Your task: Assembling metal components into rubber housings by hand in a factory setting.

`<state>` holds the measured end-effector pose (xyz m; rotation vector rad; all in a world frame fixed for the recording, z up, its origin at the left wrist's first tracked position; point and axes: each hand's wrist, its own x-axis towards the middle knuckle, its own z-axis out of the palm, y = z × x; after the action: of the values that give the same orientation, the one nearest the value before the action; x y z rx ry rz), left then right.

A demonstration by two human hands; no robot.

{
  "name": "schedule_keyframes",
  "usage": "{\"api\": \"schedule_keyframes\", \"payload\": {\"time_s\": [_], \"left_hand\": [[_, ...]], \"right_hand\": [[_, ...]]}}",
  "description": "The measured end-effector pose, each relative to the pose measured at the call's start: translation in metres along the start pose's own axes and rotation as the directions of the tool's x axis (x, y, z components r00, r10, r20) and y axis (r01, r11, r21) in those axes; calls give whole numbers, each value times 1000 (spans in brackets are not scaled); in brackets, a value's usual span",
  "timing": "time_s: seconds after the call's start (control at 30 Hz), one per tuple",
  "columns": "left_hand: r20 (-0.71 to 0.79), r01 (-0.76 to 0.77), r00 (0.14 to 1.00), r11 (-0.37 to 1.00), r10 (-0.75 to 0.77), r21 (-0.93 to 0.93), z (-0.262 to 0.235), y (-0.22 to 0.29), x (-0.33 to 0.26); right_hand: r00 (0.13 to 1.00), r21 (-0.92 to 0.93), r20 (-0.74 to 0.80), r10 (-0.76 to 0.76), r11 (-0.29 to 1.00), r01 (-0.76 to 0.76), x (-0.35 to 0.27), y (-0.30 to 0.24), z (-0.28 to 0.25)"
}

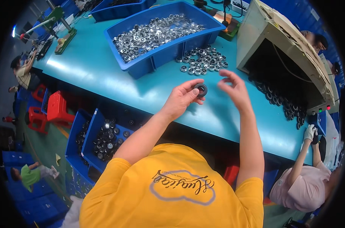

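Note:
Above the bench, my left hand point(182, 98) pinches a black ring point(201, 90) between thumb and fingers. The ring is round and thick, with a hole in its middle. To its right, my right hand point(235, 90) is raised, slightly blurred, with thumb and fingers apart and nothing visible between them. Just beyond both hands lies a loose pile of shiny silver round hubs point(204, 60) with dark centres. Behind that pile, a large blue bin point(168, 49) holds many more of these silver parts.
At the right stands a beige box-like machine point(252, 41), its dark opening spilling black rings point(273, 99) onto the teal bench point(149, 89). Below the bench's front edge, blue crates point(87, 140) hold black wheels. Red stools point(57, 108) stand left. A gloved co-worker point(303, 182) sits at right.

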<state>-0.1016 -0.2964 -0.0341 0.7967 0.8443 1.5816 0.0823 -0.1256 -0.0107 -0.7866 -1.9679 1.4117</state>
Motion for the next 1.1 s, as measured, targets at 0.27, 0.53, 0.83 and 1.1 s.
{"api": "schedule_keyframes", "payload": {"time_s": [0.27,0.53,0.83,1.1], "left_hand": [[-51,-4,999,996,9,90,-5,-2,2],[-76,16,997,982,-2,188,-6,-9,4],[-94,-72,991,976,92,204,-8,-14,3],[-174,-40,983,996,53,81,-16,-15,3]], "right_hand": [[945,-759,-199,-259,651,18,48,71,-8],[932,-731,-243,-270,682,7,45,73,2],[977,-484,-213,-27,871,-82,34,43,5],[999,-27,38,26,999,-25,1,1,39]]}}
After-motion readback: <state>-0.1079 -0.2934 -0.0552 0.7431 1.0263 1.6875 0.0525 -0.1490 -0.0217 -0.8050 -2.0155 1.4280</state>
